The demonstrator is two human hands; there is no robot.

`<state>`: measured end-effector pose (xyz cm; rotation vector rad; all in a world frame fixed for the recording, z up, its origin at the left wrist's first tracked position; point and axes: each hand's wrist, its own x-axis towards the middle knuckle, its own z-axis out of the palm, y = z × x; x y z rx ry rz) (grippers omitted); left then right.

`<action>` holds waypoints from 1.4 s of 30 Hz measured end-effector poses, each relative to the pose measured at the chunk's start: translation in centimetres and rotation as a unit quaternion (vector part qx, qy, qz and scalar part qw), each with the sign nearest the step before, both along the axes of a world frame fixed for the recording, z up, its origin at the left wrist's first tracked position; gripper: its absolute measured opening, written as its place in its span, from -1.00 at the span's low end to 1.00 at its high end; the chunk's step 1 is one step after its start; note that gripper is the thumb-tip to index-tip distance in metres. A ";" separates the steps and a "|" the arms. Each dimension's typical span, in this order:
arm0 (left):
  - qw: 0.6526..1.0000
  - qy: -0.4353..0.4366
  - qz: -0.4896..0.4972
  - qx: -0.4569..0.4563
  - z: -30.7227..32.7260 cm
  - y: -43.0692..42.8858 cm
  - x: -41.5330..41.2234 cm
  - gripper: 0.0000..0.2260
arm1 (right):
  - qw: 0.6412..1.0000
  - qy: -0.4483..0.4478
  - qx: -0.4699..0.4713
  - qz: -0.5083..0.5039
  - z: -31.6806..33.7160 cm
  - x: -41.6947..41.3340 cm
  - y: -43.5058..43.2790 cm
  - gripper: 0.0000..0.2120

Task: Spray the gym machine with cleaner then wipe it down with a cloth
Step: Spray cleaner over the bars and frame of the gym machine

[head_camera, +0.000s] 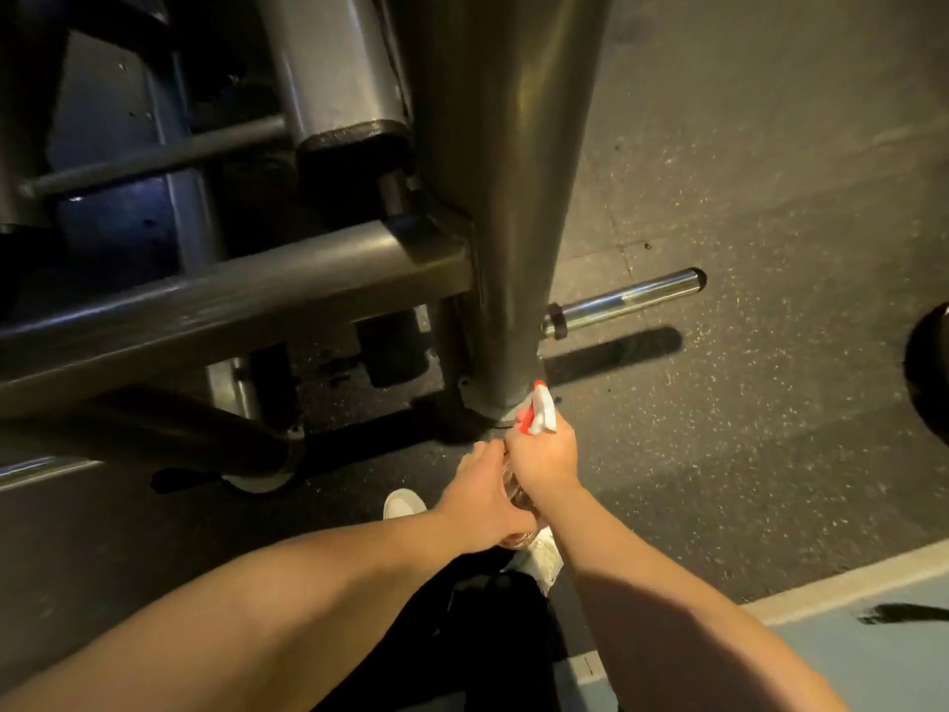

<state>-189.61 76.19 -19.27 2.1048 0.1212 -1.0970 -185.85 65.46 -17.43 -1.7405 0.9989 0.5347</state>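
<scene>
The gym machine's thick grey upright post (506,197) stands in the middle of the head view, with a horizontal crossbar (231,295) joining it from the left. My right hand (544,457) grips the neck of a spray bottle (539,411) with a white and red-orange head, its nozzle close to the post's foot. My left hand (482,498) wraps the bottle's clear lower body, mostly hidden between both hands. No cloth is visible.
A chrome peg (626,300) sticks out to the right of the post near the floor. Dark speckled rubber floor (744,403) lies to the right. White shoes (405,503) sit below my hands. A pale blue floor strip (873,634) is at bottom right. More frame tubes fill the left.
</scene>
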 end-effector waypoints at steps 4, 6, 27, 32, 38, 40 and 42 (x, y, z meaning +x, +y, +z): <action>0.999 0.036 0.014 0.022 -6.4 -0.7 -0.5 -0.24 | 0.999 0.043 0.027 -0.008 -6.6 -0.1 -0.6 -0.77; 0.997 0.062 0.026 0.036 -9.4 -1.2 -0.7 -0.22 | 0.997 0.071 0.028 -0.029 -9.8 -0.3 -0.8 -0.84; 0.998 -0.045 -0.031 -0.037 -11.4 -11.8 3.4 -0.21 | 0.996 0.010 -0.012 -0.083 -9.2 3.0 -12.1 -0.84; 0.993 -0.070 -0.082 -0.044 -9.5 -13.7 5.8 -0.19 | 0.994 -0.025 -0.022 -0.100 -7.9 4.1 -14.1 -0.85; 0.987 -0.088 -0.123 -0.061 -5.2 -15.5 7.2 -0.21 | 0.988 -0.026 -0.047 -0.142 -3.5 4.7 -16.1 -0.90; 0.985 -0.089 -0.133 -0.065 -2.9 -16.2 7.3 -0.22 | 0.987 -0.029 -0.036 -0.155 -1.0 4.6 -16.8 -0.88; 0.986 -0.088 -0.129 -0.058 0.0 -16.7 7.1 -0.22 | 0.989 -0.028 -0.009 -0.148 1.9 4.5 -17.4 -0.82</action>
